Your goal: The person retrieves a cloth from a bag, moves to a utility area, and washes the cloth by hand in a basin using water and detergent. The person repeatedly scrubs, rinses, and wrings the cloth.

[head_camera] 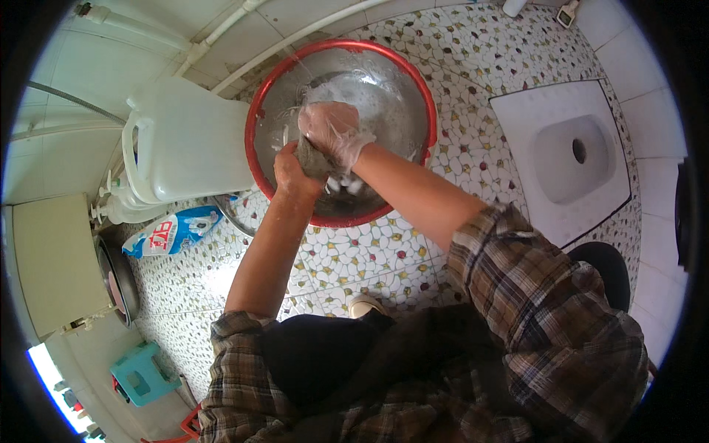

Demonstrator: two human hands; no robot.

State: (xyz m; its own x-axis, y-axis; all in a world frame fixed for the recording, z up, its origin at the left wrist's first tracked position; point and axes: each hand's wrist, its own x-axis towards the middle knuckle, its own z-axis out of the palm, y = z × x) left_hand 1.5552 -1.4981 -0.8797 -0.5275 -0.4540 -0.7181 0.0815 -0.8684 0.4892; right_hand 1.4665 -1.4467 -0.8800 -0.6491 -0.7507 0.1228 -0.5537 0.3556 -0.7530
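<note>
A large round metal basin with a red rim [425, 99] stands on the floor and holds sudsy water. Over it, my bare left hand [296, 171] grips a wet grey-green cloth-like item [311, 159], whose exact kind I cannot tell. My right hand [332, 124], in a thin clear plastic glove, is closed against the upper end of the same item; its fingers are partly hidden. White foam [382, 105] floats behind my right hand, and more white suds lie below the two hands.
Left of the basin stands a large white plastic jug [194, 144], with a blue-and-white detergent bag [174, 231] and pump bottles [124, 202] nearby. A squat toilet [573, 158] is set in the floor at right. A teal plastic stool [145, 374] lies lower left.
</note>
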